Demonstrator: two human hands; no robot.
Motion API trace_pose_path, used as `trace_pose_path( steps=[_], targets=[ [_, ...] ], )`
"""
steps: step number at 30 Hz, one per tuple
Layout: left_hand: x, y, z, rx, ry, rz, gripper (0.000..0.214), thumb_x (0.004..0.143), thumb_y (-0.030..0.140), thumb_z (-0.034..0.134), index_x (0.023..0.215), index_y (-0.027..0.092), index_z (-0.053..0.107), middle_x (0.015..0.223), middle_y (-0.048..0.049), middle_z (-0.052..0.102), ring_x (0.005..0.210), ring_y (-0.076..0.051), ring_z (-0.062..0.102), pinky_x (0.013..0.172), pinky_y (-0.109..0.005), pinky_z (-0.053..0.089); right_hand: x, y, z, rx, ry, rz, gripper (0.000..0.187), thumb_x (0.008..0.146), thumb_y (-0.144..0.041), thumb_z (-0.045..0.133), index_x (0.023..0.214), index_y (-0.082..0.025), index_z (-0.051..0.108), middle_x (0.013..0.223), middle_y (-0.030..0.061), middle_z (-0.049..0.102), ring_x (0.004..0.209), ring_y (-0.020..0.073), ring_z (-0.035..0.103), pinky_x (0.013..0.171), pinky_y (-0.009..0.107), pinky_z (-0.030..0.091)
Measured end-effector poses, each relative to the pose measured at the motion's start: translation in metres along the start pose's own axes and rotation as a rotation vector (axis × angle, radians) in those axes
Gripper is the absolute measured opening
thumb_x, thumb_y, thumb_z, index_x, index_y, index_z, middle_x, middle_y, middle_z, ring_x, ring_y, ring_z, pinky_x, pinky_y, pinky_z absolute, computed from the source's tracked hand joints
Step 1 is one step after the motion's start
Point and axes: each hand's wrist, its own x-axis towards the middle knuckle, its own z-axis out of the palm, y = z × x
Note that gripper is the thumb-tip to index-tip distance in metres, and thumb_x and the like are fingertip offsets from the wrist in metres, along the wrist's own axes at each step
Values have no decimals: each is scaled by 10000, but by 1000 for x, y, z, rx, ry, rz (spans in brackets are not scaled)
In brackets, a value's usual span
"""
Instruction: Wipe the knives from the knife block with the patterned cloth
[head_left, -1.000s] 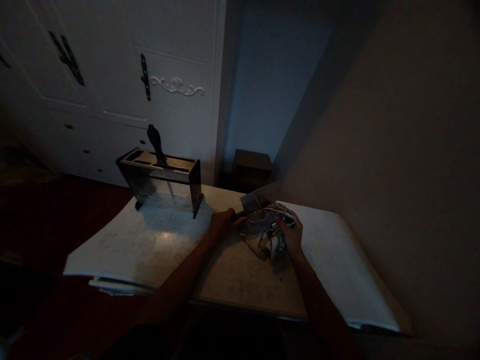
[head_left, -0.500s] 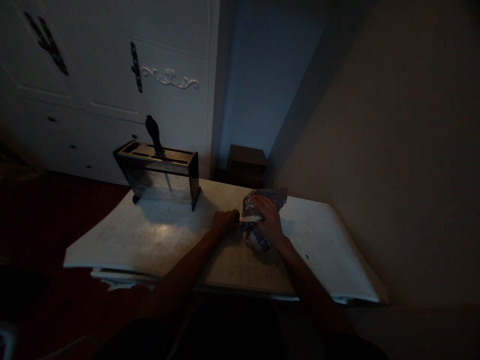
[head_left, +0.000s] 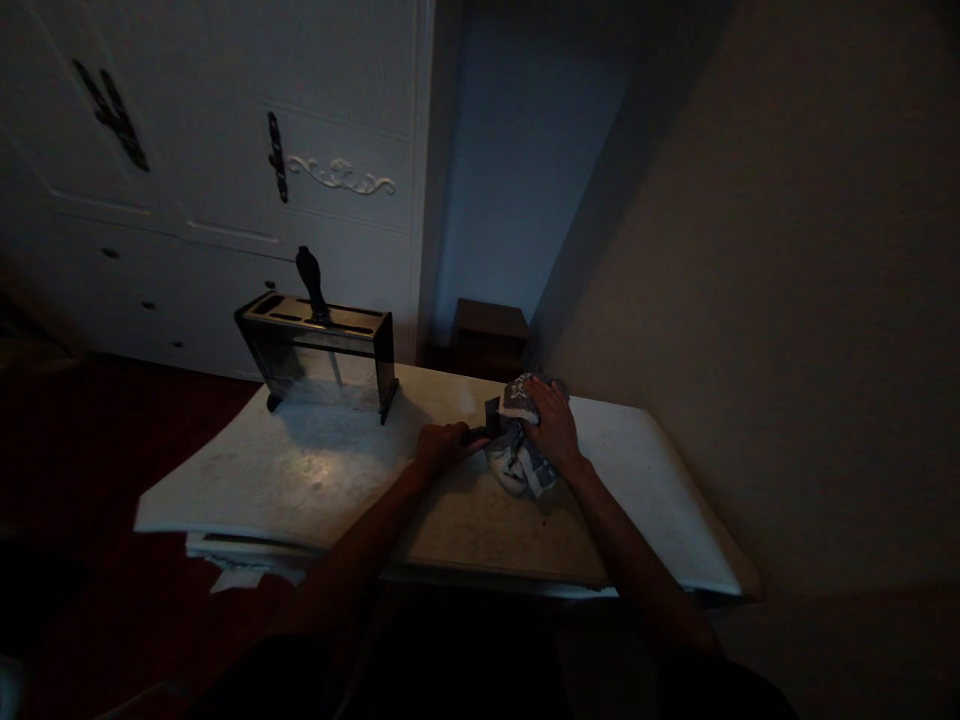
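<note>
My left hand is closed around the dark handle of a knife, whose broad blade shows near the handle and then disappears under a cloth. A crumpled grey and white patterned cloth lies over the blade and hangs down to the table. My right hand grips this cloth from above, its fingers bent over the folded part. To the left stands a knife block with clear sides and a dark frame, and one black-handled knife is upright in a slot.
The white table has worn layers along its near edge. Behind it are a white cupboard and a small brown box-shaped piece. A wall closes off the right side. Dark red floor shows at left.
My right hand has slid the cloth slightly right, away from my left hand. More of the knife's handle and the blade's base now shows between the hands. The view has shifted slightly.
</note>
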Motion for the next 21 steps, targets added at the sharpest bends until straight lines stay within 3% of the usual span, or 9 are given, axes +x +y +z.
trace_pose_path(
  steps=[9,12,17,21],
  targets=[
    [1,2,-3,11,-101,-1,525,840,656,555,895,171,750,837,-131,752,789,-262,706,643,-291,388,-24,45,-1,192,141,443,576,762,-249,510,1320,-119,565,1353,157,586,1258,282,535,1095,491,385],
    [1,-1,-4,-38,-76,-33,492,843,633,571,905,177,746,856,-116,754,800,-241,703,652,-276,390,-30,53,-4,336,206,609,492,753,-292,503,1200,-151,649,1169,124,690,1067,270,624,1002,472,447],
    [1,-6,-5,-158,-2,-118,462,813,619,623,899,184,748,856,-87,760,767,-213,696,649,-260,388,-37,67,-11,681,406,916,383,623,-351,602,913,-133,724,946,97,740,905,264,644,901,434,484],
    [0,-8,-5,-214,14,-113,445,804,614,633,857,186,741,818,-66,753,736,-192,682,644,-250,384,-40,71,-16,784,487,966,387,618,-377,618,900,-132,718,915,79,742,854,239,656,823,389,509]
  ],
)
